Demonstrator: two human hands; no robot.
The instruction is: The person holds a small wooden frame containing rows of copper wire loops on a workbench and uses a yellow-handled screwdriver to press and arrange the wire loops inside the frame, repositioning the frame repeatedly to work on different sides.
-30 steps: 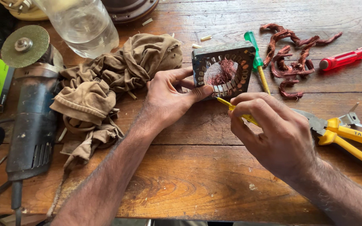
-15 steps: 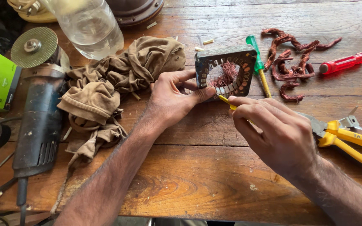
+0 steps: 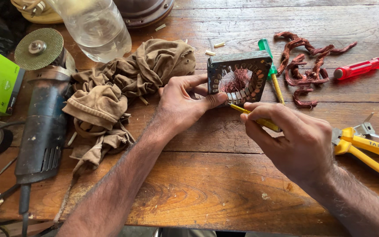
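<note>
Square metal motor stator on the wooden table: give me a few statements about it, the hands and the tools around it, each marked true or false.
1. The left hand steadies the square metal motor stator standing on edge on the wooden table. True.
2. The right hand holds a red-handled screwdriver. False: it holds a thin yellow-handled tool with its tip at the stator; the red-handled screwdriver lies apart at the right.
3. Loose bundles of copper wire lie right of the stator. True.
4. The yellow-handled pliers lie on the crumpled brown cloth. False: they lie on bare wood at the right edge.
5. The angle grinder lies left of the cloth. True.
</note>
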